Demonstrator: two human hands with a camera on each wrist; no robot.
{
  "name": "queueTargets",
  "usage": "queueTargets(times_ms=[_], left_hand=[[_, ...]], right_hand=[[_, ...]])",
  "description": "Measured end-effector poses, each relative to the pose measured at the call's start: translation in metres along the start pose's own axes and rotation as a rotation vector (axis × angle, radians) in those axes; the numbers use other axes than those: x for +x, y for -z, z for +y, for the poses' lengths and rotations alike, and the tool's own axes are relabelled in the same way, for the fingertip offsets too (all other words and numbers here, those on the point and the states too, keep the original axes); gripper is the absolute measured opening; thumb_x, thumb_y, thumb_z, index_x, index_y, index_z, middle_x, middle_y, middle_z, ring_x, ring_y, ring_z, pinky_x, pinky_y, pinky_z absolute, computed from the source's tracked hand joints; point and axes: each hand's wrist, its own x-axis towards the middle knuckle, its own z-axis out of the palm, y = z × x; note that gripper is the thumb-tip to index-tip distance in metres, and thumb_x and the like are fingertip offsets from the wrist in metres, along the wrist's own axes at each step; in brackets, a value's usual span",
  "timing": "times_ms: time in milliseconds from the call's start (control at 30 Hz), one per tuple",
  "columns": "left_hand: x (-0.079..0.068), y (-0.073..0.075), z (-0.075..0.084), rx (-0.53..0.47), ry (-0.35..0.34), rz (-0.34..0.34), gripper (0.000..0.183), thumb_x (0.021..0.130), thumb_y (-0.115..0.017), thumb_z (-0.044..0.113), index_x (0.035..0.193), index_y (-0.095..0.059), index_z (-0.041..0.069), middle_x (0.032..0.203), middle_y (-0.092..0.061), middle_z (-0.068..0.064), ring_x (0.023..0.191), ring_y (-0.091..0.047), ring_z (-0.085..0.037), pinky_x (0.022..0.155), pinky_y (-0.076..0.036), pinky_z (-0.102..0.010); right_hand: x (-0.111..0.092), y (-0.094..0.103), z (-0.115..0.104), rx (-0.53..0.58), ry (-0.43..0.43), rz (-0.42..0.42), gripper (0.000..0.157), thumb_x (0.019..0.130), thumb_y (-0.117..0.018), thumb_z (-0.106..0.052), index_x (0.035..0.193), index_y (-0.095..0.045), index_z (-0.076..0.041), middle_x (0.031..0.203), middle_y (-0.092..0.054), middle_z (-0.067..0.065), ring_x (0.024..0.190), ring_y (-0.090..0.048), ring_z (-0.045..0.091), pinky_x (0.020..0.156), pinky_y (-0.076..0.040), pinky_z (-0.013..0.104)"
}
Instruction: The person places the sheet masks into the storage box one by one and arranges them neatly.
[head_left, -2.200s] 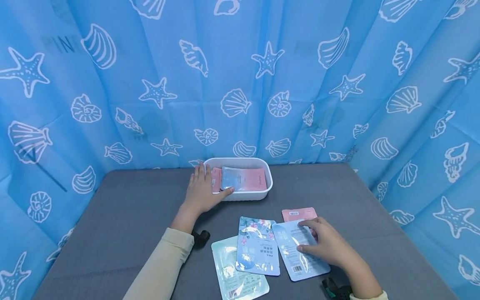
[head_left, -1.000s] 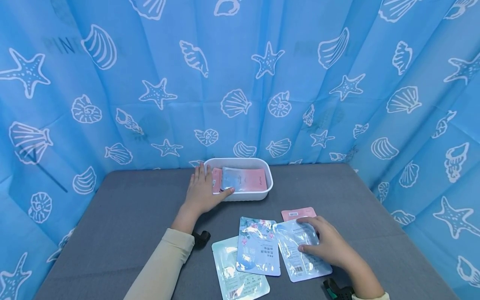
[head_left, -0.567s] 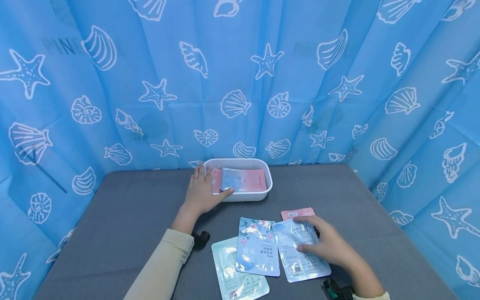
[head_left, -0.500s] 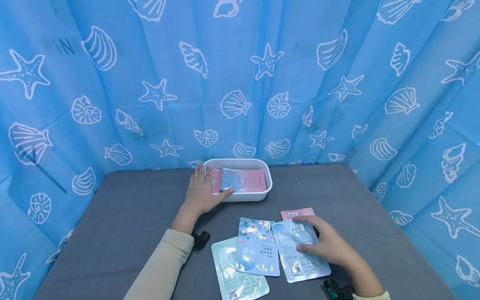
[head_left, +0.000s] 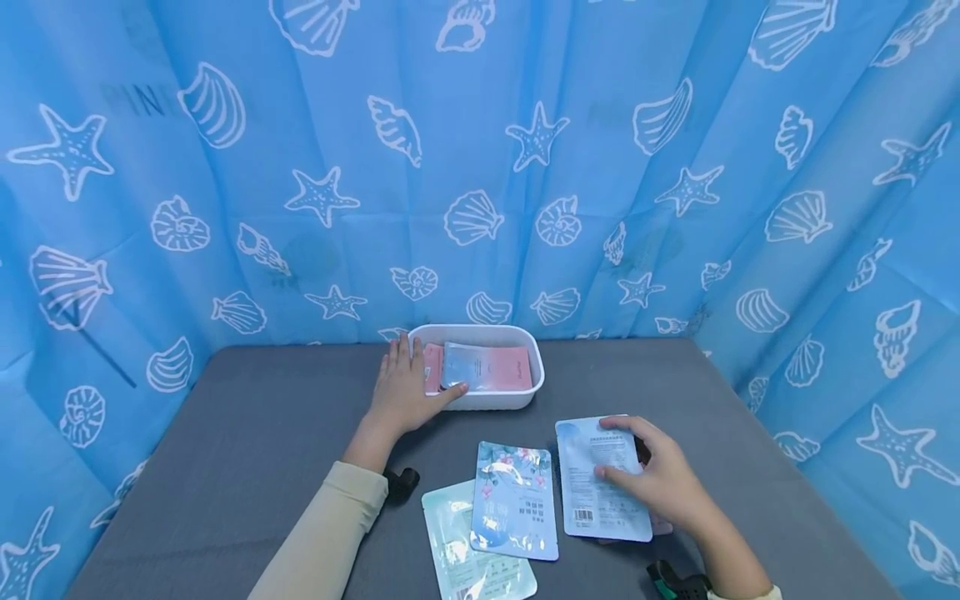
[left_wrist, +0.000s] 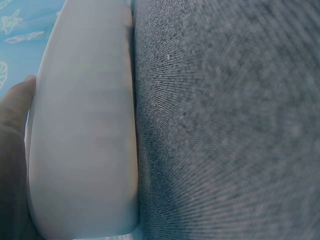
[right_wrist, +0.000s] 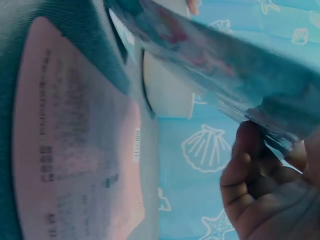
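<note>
My right hand (head_left: 663, 479) pinches a light blue face mask sachet (head_left: 600, 500) by its right side, thumb in front. In the right wrist view the sachet is raised and tilted above a pink sachet (right_wrist: 85, 150) on the table. The head view hides most of that pink one. With fingers straight, my left hand (head_left: 401, 400) rests on the left end of a white plastic bin (head_left: 491, 402), its thumb over the front rim. Inside the bin lie a pink-and-blue sachet (head_left: 487, 367) and a pink one (head_left: 432, 365).
A flowered blue sachet (head_left: 514, 504) partly overlaps a pale green sachet (head_left: 468, 542) on the grey tabletop (head_left: 285, 442), left of my right hand. Behind the table hangs a blue curtain (head_left: 337, 250) with white shell and starfish prints.
My right hand has lifted the light blue sachet, which now stands straighter and farther back, covering most of the pink one. The left hand keeps its place on the bin; the head view tilts up slightly.
</note>
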Motion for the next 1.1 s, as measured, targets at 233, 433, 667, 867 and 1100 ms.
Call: queueTargets(times_ms=[233,433,667,867,1100], left_hand=[[-0.002,-0.002,0.002,0.019,-0.003,-0.006,0.127,0.088,-0.056,0.087,0.168,-0.016,-0.005,0.177,-0.008,-0.028,0.165,-0.008,-0.047,0.132,-0.016,-0.064],[-0.002,-0.002,0.003,0.039,-0.003,-0.004,0.127,0.088,-0.056,0.086,0.167,-0.017,-0.004,0.177,-0.009,-0.027,0.165,-0.008,-0.045,0.133,-0.015,-0.061],[-0.002,-0.003,0.001,0.027,-0.008,-0.011,0.127,0.088,-0.056,0.086,0.167,-0.016,-0.005,0.177,-0.008,-0.028,0.165,-0.008,-0.047,0.132,-0.015,-0.062],[-0.003,-0.003,0.0,0.016,-0.007,-0.005,0.127,0.089,-0.056,0.086,0.167,-0.015,-0.005,0.177,-0.008,-0.028,0.165,-0.008,-0.047,0.133,-0.015,-0.062],[-0.001,-0.002,-0.001,0.006,-0.01,0.012,0.128,0.088,-0.056,0.086,0.167,-0.015,-0.005,0.176,-0.008,-0.028,0.165,-0.009,-0.047,0.132,-0.015,-0.063]], right_hand=[[0.002,-0.001,-0.001,0.018,0.14,0.191,0.051,0.082,-0.09,-0.001,0.13,-0.074,-0.007,0.111,-0.072,0.008,0.082,-0.062,0.004,0.066,-0.055,0.018],[0.009,0.001,-0.004,0.035,0.229,0.258,0.051,0.08,-0.09,0.004,0.128,-0.075,-0.005,0.106,-0.072,0.007,0.078,-0.061,0.003,0.066,-0.053,0.015],[0.021,0.003,-0.013,0.05,0.273,0.255,0.05,0.081,-0.088,0.005,0.129,-0.075,-0.003,0.105,-0.072,0.007,0.08,-0.064,0.002,0.068,-0.055,0.014],[0.031,0.0,-0.023,0.019,0.296,0.235,0.048,0.084,-0.087,0.005,0.13,-0.074,-0.001,0.106,-0.072,0.008,0.074,-0.062,0.004,0.063,-0.056,0.018],[0.044,0.0,-0.034,0.038,0.332,0.287,0.046,0.084,-0.086,0.006,0.128,-0.075,-0.003,0.103,-0.072,0.006,0.068,-0.06,0.006,0.061,-0.053,0.016]])
